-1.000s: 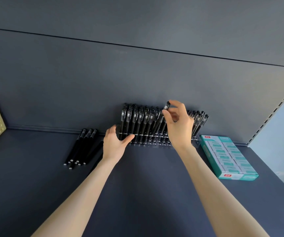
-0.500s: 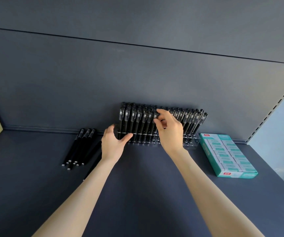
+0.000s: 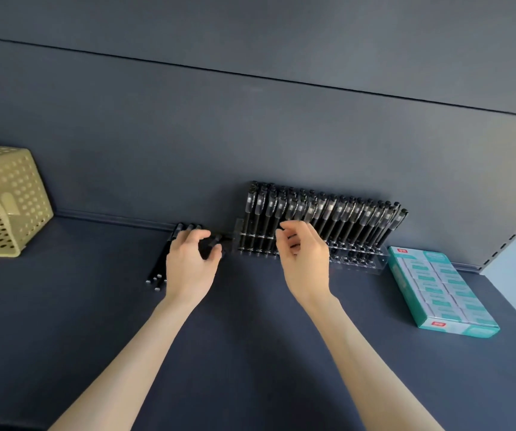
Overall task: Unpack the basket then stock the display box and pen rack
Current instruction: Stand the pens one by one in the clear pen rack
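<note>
Black pen (image 3: 217, 240), aimed at the wall (image 3: 250, 135), sits pinched in left fingers (image 3: 199, 235); right fingers (image 3: 290, 227) loosely apart.

No writing can be read anywhere. The teal display box (image 3: 474, 330) just right of the pen rack (image 3: 371, 262) bears small red tags (image 3: 402, 251) and printed packs (image 3: 437, 290), all too blurred. Pale labels on the pens (image 3: 337, 213) in the pen rack are equally illegible.
</note>
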